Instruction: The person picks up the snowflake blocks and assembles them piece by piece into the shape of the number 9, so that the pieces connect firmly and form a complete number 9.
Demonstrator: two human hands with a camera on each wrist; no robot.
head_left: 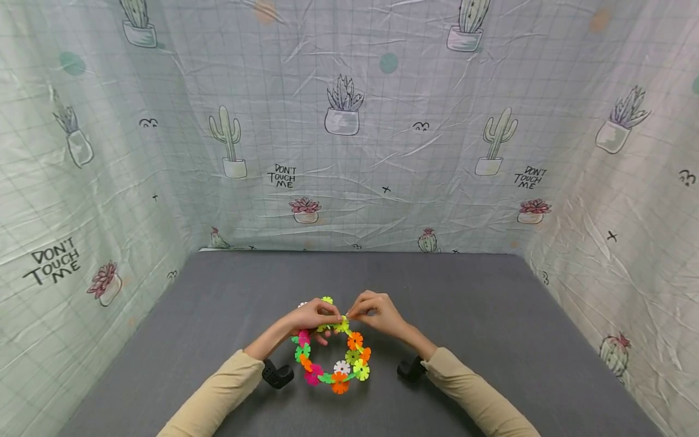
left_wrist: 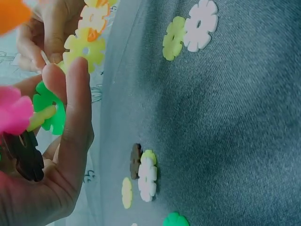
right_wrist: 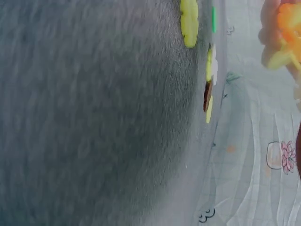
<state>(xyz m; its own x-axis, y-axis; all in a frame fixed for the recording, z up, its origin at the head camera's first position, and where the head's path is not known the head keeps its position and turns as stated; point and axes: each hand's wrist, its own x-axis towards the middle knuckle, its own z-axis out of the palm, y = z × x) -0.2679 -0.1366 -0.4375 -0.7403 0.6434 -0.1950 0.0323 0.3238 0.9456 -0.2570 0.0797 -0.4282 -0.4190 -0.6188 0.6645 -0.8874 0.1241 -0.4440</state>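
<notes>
A chain of bright plastic snowflake discs (head_left: 355,341), slotted together edge to edge, hangs in a loop below my left hand (head_left: 314,314). That hand pinches a yellow disc (left_wrist: 87,51) of the chain between thumb and finger; green and pink discs (left_wrist: 11,110) and a dark brown disc (left_wrist: 26,155) are at its palm side. My right hand (head_left: 379,311), just right of it, pinches a thin white piece (left_wrist: 44,57), seen edge-on, close against the yellow disc. Whether the two are joined cannot be made out.
Loose discs lie on the grey table (head_left: 437,285): a white disc (left_wrist: 201,26) beside a yellow-green disc (left_wrist: 174,38), and farther off a small group with a brown disc (left_wrist: 135,161). Black wrist devices (head_left: 277,374) sit below both wrists. A printed curtain (head_left: 382,158) encloses the table.
</notes>
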